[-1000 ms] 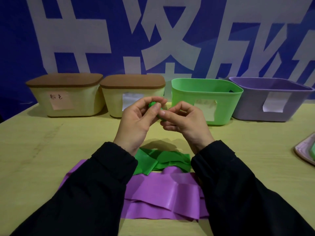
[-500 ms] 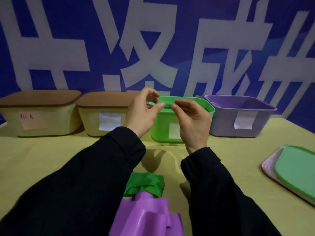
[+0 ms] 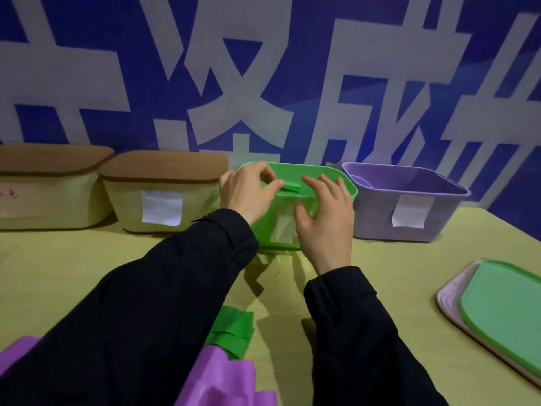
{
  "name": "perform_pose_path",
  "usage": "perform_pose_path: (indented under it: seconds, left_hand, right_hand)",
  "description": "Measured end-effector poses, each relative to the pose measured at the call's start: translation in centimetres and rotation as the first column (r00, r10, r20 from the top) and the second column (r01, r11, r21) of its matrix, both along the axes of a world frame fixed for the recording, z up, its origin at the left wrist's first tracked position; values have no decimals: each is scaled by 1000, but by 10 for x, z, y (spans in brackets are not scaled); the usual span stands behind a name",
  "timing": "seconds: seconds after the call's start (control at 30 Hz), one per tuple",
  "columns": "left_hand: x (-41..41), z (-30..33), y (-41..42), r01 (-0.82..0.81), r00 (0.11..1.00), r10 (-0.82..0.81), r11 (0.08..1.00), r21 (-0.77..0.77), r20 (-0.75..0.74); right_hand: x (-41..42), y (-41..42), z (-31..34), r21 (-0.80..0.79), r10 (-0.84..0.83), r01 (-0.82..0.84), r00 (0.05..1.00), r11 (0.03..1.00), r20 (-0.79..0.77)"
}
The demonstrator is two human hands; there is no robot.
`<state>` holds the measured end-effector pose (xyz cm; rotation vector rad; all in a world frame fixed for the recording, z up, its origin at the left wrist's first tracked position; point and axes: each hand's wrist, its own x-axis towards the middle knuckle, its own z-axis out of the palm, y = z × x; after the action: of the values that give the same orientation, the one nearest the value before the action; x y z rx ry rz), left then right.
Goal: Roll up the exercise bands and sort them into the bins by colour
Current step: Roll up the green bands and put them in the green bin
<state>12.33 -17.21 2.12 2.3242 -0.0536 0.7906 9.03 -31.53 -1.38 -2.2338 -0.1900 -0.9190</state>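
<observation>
The left hand (image 3: pixel 248 191) pinches the green roll (image 3: pixel 288 187) by one end, right over the green bin (image 3: pixel 348 186). The roll's long axis runs left-right, toward the right hand (image 3: pixel 325 218), which hangs beside it with fingers spread, holding nothing.

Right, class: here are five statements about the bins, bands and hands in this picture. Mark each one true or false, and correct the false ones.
1. The left hand pinches a rolled green band over the green bin. True.
2. The right hand grips the roll too. False: its fingers are spread and hold nothing.
3. The purple bin has its lid on. False: it is open on top.
4. Both cream bins carry brown lids. True.
5. A green lid lies on the table at the right. True.
</observation>
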Motion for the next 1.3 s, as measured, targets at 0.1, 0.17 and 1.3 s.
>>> perform_pose_path:
  seconds: [0.1, 0.17, 1.3]
  left_hand:
    - [-6, 2, 5, 89, 993, -98, 986, -141, -61]
    - [-16, 6, 14, 99, 993, -108, 978, -183, -37]
    - [-209, -24, 174, 359, 692, -102, 908, 218, -715]
  right_hand:
    - [-2, 1, -1, 25, 0, -1, 999, 1000, 51]
    - [-5, 5, 0, 31, -14, 10, 993, 999, 116]
    - [-75, 89, -35, 37, 554, -611, 688, 791, -469]
